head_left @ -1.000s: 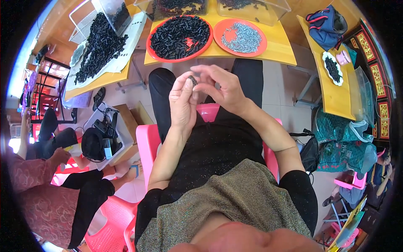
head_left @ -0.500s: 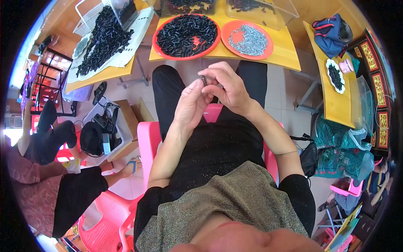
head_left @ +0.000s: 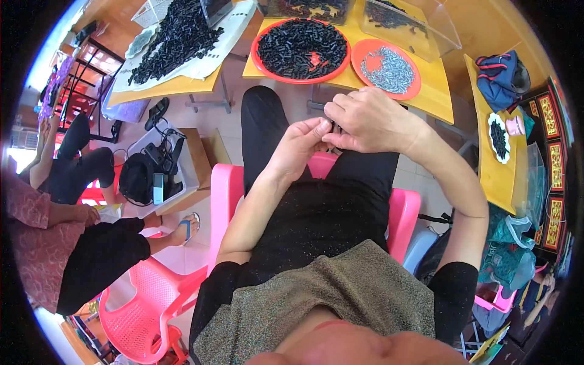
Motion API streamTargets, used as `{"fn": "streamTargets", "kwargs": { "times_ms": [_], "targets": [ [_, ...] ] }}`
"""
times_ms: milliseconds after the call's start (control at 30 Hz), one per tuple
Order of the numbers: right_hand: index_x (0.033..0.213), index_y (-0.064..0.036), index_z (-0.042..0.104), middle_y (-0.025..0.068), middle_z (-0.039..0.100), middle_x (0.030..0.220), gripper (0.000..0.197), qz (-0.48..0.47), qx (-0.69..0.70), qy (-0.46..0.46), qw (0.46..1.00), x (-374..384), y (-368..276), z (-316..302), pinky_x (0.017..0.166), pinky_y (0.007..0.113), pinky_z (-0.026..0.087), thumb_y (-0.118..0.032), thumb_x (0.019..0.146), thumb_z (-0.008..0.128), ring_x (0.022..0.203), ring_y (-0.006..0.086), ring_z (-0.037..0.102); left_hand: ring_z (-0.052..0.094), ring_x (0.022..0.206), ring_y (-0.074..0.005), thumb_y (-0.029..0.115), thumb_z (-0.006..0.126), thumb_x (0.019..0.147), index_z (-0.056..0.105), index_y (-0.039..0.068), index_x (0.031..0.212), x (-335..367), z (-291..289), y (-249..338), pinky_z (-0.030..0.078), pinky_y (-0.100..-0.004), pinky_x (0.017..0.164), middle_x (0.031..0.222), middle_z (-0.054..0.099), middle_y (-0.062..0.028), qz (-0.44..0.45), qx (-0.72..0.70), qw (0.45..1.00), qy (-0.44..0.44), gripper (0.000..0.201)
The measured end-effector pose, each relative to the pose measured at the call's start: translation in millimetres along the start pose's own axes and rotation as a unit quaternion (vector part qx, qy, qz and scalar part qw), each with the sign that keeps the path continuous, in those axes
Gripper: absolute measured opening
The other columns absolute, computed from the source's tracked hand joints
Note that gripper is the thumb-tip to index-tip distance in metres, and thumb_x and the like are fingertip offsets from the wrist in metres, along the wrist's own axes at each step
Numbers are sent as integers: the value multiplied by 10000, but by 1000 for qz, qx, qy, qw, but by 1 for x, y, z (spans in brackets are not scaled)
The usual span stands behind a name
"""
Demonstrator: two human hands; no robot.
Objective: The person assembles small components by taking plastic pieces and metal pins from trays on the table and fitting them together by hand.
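Above my lap, both hands meet around one small black part (head_left: 334,127), of which only a dark bit shows between the fingers. My left hand (head_left: 300,144) pinches it between thumb and fingertips. Closed over its other side is my right hand (head_left: 369,123), back of the hand upward, hiding most of the piece. Just beyond them on the yellow table (head_left: 437,97), a red tray (head_left: 296,81) holds a heap of small black parts. To its right, an orange-red plate (head_left: 369,44) carries many small silver screw-like pieces.
Clear bins (head_left: 435,38) with dark parts stand behind the trays. A pile of black parts (head_left: 176,45) covers a white sheet at left. Pink armrests (head_left: 225,201) flank me. Another person (head_left: 48,243) sits at left. A side table (head_left: 497,176) stands at right.
My right hand has turned over the small part, its back now facing up and its elbow swung outward to the right. The whole scene has shifted as my head moved.
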State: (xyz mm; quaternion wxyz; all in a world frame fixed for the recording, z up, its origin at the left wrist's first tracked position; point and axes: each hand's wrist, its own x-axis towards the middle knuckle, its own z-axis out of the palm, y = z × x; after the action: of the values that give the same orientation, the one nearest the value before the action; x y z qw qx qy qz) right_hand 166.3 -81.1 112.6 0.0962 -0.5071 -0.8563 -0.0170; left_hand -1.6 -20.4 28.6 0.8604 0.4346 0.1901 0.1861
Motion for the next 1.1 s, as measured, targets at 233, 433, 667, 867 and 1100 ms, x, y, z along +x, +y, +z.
{"fn": "streamTargets", "kwargs": {
  "times_ms": [233,433,667,867,1100],
  "targets": [
    [758,-1,559,167,603,631,370,22,-10,-78,997,1,-6,-10,555,422,499,-363,819,600,594,334,621,607,794,-85,252,507,961,628,13,1006,1,-10,1,483,-240,746,902,661,-29,3,9,998,-70,272],
    [744,3,554,169,592,591,381,31,-8,-96,995,-4,-6,-11,544,433,496,-368,822,590,567,344,616,597,784,-80,252,512,959,634,10,998,0,-6,-2,474,-232,733,885,657,-23,-12,22,998,-53,273],
    [707,-13,528,151,592,585,349,7,6,-82,997,-8,-6,-6,502,422,482,-340,803,602,536,334,606,592,788,-82,228,522,955,633,7,969,0,-5,-8,468,-234,754,885,647,-23,-29,35,997,-56,248],
    [734,-43,522,144,601,621,268,49,78,-36,995,-18,-13,-1,489,411,467,-273,765,654,554,327,604,524,691,-33,230,585,916,652,49,851,4,-5,-16,401,-182,636,757,607,35,-21,35,995,-93,204],
    [741,-52,491,117,576,604,248,69,84,19,994,-29,-23,16,478,390,461,-211,732,681,550,305,601,561,695,-62,231,622,887,682,27,860,10,-10,-22,442,-209,644,776,644,-3,-21,78,988,-132,215]
  ]
}}
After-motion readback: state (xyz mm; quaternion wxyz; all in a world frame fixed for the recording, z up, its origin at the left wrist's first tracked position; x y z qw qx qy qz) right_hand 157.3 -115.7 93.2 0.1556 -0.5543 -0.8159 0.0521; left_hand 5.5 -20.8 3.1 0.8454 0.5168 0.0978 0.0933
